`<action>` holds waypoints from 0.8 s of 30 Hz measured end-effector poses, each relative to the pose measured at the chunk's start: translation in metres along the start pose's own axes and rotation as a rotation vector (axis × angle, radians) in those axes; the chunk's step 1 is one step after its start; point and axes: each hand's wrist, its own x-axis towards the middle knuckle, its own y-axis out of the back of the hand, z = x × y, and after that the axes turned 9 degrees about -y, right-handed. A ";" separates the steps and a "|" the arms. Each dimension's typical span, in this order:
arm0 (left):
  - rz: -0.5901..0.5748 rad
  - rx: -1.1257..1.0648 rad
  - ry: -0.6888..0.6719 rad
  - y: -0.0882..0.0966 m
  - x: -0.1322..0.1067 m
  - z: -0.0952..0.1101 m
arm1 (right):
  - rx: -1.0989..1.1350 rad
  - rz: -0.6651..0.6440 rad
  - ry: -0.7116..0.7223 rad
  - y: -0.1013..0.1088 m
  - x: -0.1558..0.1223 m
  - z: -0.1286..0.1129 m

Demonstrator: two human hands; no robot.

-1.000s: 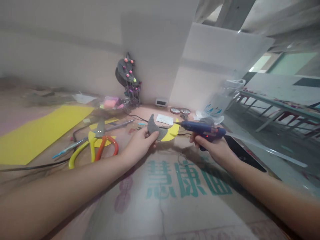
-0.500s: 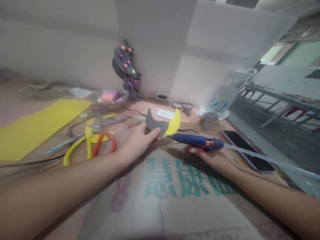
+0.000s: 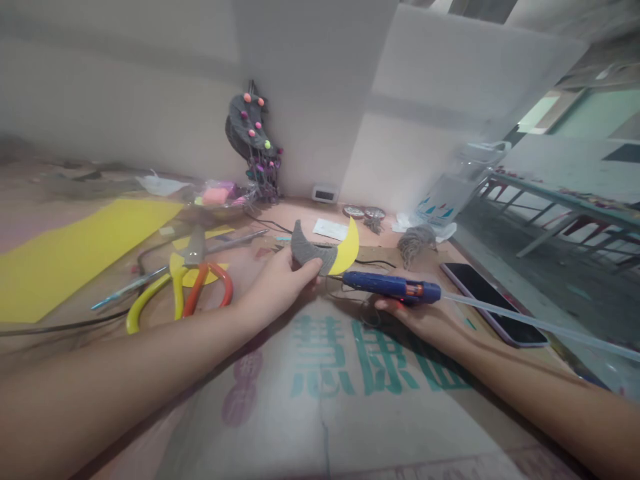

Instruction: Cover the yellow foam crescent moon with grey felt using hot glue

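Pinched between the thumb and fingers of my left hand (image 3: 285,277) is a crescent moon cutout (image 3: 347,248). Grey yarn (image 3: 316,257) covers its left part, while the right horn is bare yellow. My right hand (image 3: 407,310) is wrapped round a blue hot glue gun (image 3: 390,285), held level with its nozzle pointing left. That nozzle tip is at the moon's lower edge, close to where the grey ends; whether it touches cannot be made out. A long clear glue stick (image 3: 520,313) sticks out from the gun's back.
Yellow-and-red-handled pliers (image 3: 177,270), a blue pen (image 3: 127,288) and a yellow sheet (image 3: 85,260) lie left. A phone (image 3: 495,303), a grey yarn bundle (image 3: 416,243) and a plastic jug (image 3: 450,183) are right. A decorated grey moon (image 3: 247,127) stands against the wall. Printed cardboard (image 3: 280,427) lies beneath my hands.
The glue gun has shifted slightly left and down, bringing its nozzle in under the moon's lower edge. My left hand and the moon have hardly moved.
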 end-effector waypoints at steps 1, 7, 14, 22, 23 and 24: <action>-0.003 0.002 -0.001 0.000 0.000 0.000 | 0.004 -0.010 -0.002 0.001 0.000 -0.001; -0.025 0.014 -0.007 0.001 -0.002 0.002 | 0.002 -0.037 -0.039 0.002 0.000 -0.004; -0.024 -0.002 -0.024 0.002 -0.002 0.001 | 0.000 -0.049 -0.078 0.002 0.001 -0.006; -0.025 -0.009 -0.019 0.001 -0.002 0.000 | -0.067 -0.036 -0.103 0.003 0.001 -0.012; -0.025 -0.009 -0.026 0.001 -0.002 0.000 | -0.076 -0.038 -0.111 0.003 0.001 -0.013; -0.026 -0.007 -0.033 0.001 -0.002 0.000 | -0.078 -0.037 -0.119 0.003 0.002 -0.015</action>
